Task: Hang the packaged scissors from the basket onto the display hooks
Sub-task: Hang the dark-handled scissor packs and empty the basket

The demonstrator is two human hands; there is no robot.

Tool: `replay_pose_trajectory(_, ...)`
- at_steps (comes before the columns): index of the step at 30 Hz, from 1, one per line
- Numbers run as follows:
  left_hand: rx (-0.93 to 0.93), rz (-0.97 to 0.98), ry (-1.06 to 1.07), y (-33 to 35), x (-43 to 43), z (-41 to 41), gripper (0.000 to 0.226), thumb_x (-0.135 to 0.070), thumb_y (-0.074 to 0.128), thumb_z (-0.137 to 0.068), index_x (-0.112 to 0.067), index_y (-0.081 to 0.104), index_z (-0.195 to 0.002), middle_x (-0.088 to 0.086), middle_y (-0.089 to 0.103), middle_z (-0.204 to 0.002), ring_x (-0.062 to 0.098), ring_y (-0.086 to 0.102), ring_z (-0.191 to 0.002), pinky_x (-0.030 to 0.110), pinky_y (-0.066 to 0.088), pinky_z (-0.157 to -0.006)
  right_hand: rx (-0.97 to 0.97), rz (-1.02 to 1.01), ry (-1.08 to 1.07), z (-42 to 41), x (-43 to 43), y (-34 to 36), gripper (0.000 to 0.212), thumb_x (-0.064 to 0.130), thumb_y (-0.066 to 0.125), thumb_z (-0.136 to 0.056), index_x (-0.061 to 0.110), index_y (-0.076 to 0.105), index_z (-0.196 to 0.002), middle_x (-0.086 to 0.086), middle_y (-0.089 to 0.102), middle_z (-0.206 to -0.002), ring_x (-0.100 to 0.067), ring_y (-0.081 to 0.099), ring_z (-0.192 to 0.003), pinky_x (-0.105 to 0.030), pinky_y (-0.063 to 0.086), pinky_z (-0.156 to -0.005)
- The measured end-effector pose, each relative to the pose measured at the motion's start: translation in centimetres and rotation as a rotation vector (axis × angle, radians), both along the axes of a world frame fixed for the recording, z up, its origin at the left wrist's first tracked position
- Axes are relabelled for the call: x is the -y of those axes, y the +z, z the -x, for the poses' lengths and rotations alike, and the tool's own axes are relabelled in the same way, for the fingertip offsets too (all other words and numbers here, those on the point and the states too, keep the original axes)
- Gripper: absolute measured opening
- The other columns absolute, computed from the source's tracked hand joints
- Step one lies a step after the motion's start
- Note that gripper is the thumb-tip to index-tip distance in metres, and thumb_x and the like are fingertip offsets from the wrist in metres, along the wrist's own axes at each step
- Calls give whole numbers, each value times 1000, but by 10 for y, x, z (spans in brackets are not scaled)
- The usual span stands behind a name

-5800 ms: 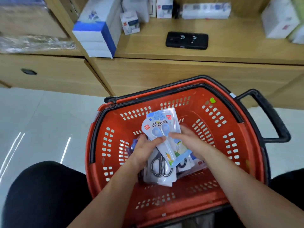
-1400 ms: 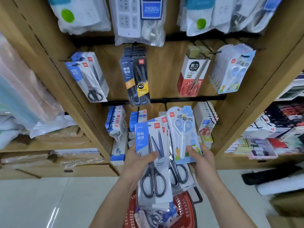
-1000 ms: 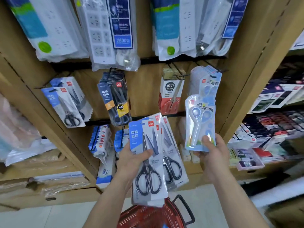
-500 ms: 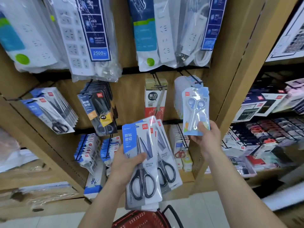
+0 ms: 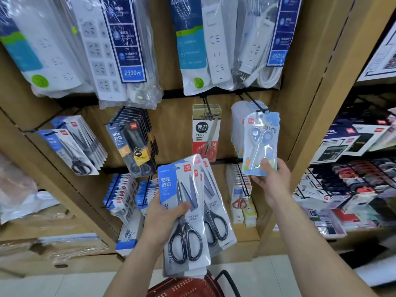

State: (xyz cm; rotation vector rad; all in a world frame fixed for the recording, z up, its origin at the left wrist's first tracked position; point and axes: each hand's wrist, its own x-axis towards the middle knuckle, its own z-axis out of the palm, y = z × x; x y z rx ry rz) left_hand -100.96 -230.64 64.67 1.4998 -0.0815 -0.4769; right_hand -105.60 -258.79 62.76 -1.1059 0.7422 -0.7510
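Where the view ends at the bottom, we see the rim of the red basket [image 5: 186, 286] standing on the pale floor, its black handle raised at the right. Just above it, the left hand [image 5: 162, 219] grips a fanned stack of black-handled scissors packs [image 5: 186, 211]: the thumb is curled across the front card and the fingers are hidden behind. The stack tilts slightly, and its lower edge overlaps the basket rim in our view.

Further out and higher, the right hand [image 5: 272, 183] pinches the bottom edge of a pale-blue scissors pack [image 5: 260, 144], thumb on the front, fingers [image 5: 257, 180] clamped beneath and behind. The pack stands nearly upright, clear of the stack in the left hand. Its top edge meets the tip of a black display hook [image 5: 255, 103]; we cannot tell whether the hang hole is over the tip. Matching blue packs [image 5: 236, 129] hang on that hook just behind it.

To the right, a narrow strip of board separates the pack from the wooden upright [image 5: 317, 93]. To the left, bare board lies between it and a red-and-gold scissors pack [image 5: 205, 129] on the neighbouring hook. Below, a lower rail carries small packs [image 5: 240, 189] near the right wrist. Bagged power strips [image 5: 122, 50] hang overhead.
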Motion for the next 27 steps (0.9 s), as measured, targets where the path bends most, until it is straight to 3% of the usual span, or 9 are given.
replay_pose_trajectory(11,21,-52,30,2,10,4,32,3,76,-87,-15,68,-112,9,81,-100,33,78,-89,49,64,-80,-1,-5,20,-4,10,-4,14,19,62,-103,15,63,-116,-1,73,-111,-21,73,-100,-35,59,-73)
replay_pose_trajectory(16,11,-35,31,6,13,5,33,7,75,-87,-12,67,-113,10,81,-98,33,79,-85,37,64,-64,-21,-1,21,-6,12,-7,16,19,62,-103,13,63,-118,-2,73,-113,-21,73,-102,-33,59,-70)
replay_pose_trajectory(21,28,-46,31,6,12,4,35,6,75,-87,-13,66,-116,9,81,-100,32,79,-87,41,64,-70,-18,-4,24,-5,10,-14,17,20,63,-103,14,65,-118,-2,73,-113,-21,74,-100,-32,59,-71)
replay_pose_trajectory(27,25,-31,27,5,13,2,36,5,75,-87,-12,65,-117,8,81,-99,31,79,-86,36,64,-64,-88,-15,-3,-31,24,-5,15,20,65,-100,13,65,-113,-7,73,-112,-22,73,-94,-29,58,-63)
